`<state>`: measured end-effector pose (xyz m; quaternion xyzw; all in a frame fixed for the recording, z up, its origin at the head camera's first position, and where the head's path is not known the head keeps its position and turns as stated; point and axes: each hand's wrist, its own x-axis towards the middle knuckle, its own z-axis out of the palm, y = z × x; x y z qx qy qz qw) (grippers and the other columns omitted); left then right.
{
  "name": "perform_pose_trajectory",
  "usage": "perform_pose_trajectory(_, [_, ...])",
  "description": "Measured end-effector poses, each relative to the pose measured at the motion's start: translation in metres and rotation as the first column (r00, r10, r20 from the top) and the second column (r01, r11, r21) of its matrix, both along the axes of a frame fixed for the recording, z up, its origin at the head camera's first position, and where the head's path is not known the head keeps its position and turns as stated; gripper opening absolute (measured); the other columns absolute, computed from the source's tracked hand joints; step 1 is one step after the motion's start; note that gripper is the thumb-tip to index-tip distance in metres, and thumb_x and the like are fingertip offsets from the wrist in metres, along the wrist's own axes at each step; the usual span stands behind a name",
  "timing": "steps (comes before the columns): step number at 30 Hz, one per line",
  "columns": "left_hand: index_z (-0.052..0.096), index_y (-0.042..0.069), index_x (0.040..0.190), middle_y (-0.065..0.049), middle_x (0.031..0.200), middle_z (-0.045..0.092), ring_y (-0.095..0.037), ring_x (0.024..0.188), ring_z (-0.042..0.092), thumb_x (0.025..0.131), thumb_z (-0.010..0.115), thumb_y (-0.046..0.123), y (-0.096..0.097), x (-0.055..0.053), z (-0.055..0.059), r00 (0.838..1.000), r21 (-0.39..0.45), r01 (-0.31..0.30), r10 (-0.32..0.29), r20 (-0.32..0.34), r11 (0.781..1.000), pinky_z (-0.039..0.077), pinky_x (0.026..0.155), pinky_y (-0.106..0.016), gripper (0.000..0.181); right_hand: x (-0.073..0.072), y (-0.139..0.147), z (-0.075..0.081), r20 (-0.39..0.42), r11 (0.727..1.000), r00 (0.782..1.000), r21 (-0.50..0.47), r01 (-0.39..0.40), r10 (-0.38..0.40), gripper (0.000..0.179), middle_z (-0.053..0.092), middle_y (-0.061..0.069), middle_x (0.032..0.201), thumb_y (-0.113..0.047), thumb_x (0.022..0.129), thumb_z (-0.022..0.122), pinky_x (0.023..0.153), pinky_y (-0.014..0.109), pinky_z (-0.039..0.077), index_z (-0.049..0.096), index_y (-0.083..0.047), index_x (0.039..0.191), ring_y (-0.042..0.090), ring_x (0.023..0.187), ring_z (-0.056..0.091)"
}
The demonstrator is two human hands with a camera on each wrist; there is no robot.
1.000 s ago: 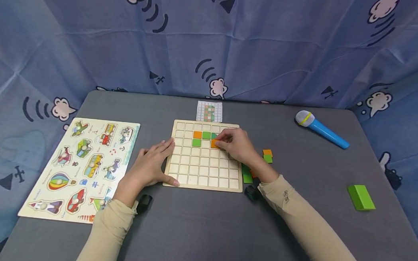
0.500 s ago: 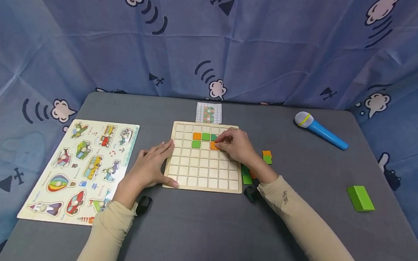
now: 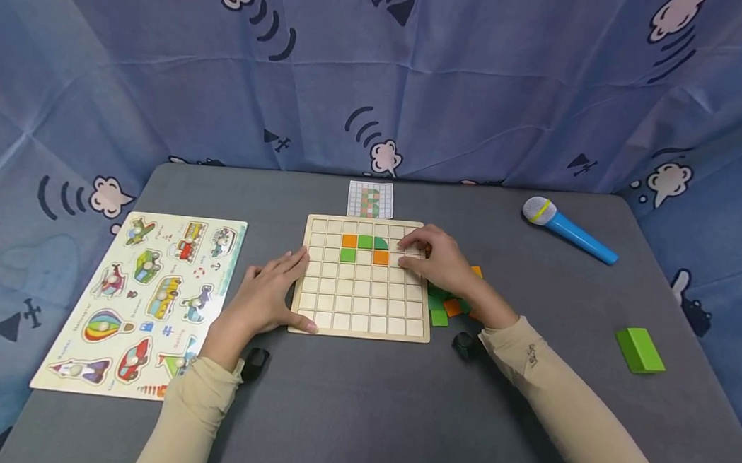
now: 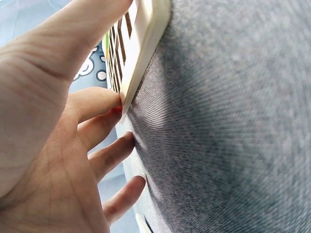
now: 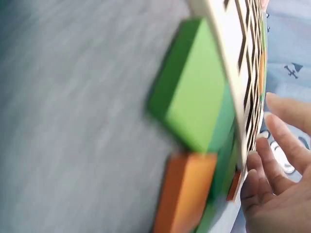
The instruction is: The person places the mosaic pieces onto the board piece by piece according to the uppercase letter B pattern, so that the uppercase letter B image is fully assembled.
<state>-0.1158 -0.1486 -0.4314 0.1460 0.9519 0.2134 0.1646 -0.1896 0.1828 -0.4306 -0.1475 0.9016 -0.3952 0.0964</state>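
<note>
A wooden grid board (image 3: 344, 304) lies at the table's middle. In it sit an orange square tile (image 3: 349, 241), a light green tile (image 3: 365, 242), a dark green rounded tile (image 3: 380, 243), another green tile (image 3: 347, 255) and another orange tile (image 3: 380, 257). Along the board's left edge rests my left hand (image 3: 266, 292), fingers spread, thumb on the near left corner. Over the board's right part hovers my right hand (image 3: 436, 260), thumb and forefinger apart with nothing between them. Loose green tiles (image 5: 197, 92) and an orange tile (image 5: 187, 194) lie beside the board's right edge.
Behind the board lies a small pattern card (image 3: 371, 200). A picture peg puzzle (image 3: 143, 302) is on the left. Farther right are a blue toy microphone (image 3: 571, 231) and a green block (image 3: 641, 351). A patterned curtain (image 3: 469, 89) hangs behind the table.
My right hand has let go of the orange tile, which stays in the grid below the rounded tile. That hand has moved to the right. The left hand has kept its place.
</note>
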Motion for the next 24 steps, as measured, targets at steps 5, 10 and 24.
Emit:
perform_pose_trajectory(5, [0.025,0.011,0.170,-0.008,0.179,0.017,-0.038,0.164,0.023,0.073,0.095,0.053,0.001,0.000,0.001,1.000,-0.004,0.004,-0.004,-0.003,1.000,0.026,0.118,-0.070,0.127,0.000,0.022,0.003,0.057,1.000,0.998,0.017,-0.015,0.014,0.035,0.062,0.016,0.128,-0.011,0.093,0.082,0.102,0.050,0.044,0.073,-0.006,0.127,0.034,0.116,0.055])
perform_pose_trajectory(10, [0.025,0.011,0.170,-0.008,0.179,0.017,-0.038,0.164,0.023,0.073,0.095,0.054,0.001,0.000,0.001,1.000,-0.009,0.005,-0.005,-0.004,1.000,0.026,0.118,-0.069,0.127,-0.001,0.038,0.009,0.139,0.994,0.987,0.062,-0.094,0.084,0.055,0.053,0.018,0.142,-0.018,0.086,0.090,0.112,0.059,0.036,0.069,-0.010,0.136,0.038,0.129,0.046])
perform_pose_trajectory(24, [0.024,0.011,0.170,-0.008,0.179,0.017,-0.038,0.164,0.022,0.072,0.095,0.053,0.000,0.000,0.000,1.000,-0.001,0.004,-0.004,-0.004,1.000,0.026,0.118,-0.069,0.128,0.006,0.063,0.013,0.237,0.980,0.961,0.102,-0.169,0.141,0.066,0.048,0.021,0.145,-0.016,0.085,0.090,0.103,0.057,0.038,0.063,-0.011,0.145,0.037,0.122,0.043])
